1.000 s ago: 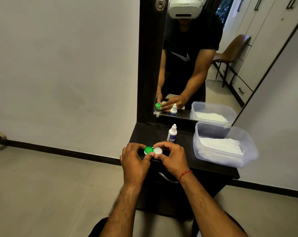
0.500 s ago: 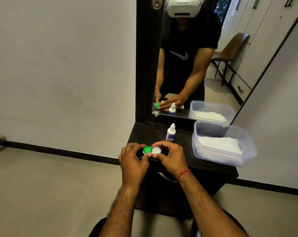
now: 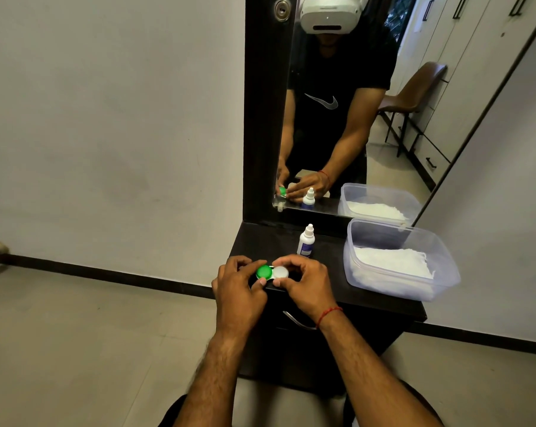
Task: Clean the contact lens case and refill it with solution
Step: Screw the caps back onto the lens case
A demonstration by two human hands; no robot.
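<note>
The contact lens case (image 3: pixel 272 272) has a green cap on its left well and a white cap on its right well. It sits near the front edge of a dark dresser top (image 3: pixel 331 266). My left hand (image 3: pixel 237 291) pinches the green-capped side with thumb and fingers curled round it. My right hand (image 3: pixel 305 286) pinches the white-capped side the same way. A small white solution bottle (image 3: pixel 306 241) with a blue label stands upright just behind my right hand, capped.
A clear plastic tub (image 3: pixel 426 241) holding white tissues (image 3: pixel 392 263) stands on the right of the dresser top. A mirror (image 3: pixel 352 118) rises behind. A drawer handle (image 3: pixel 297 322) shows below my right wrist. Tiled floor lies to the left.
Both hands keep their hold on the case in the same spot. Only the camera view has shifted slightly.
</note>
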